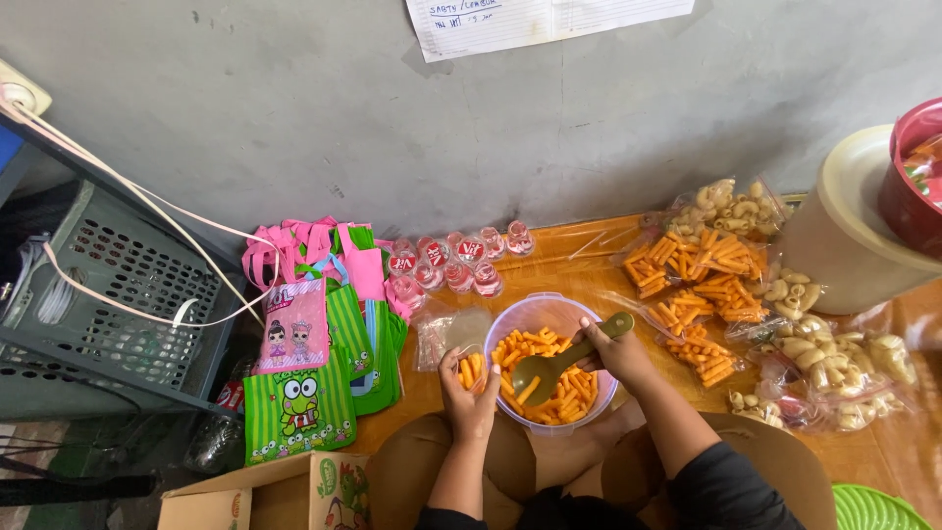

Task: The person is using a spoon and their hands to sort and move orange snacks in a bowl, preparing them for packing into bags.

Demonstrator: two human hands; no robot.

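Low centre of frame, our right hand (616, 355) clamps the green spoon (552, 366) over the bowl (510, 316); left hand (469, 391) fingers wrap a snack bag (472, 370)

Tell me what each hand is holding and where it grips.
The right hand grips a green spoon near its handle end. The left hand holds a small clear bag of orange snack sticks, wrapped around its lower part.
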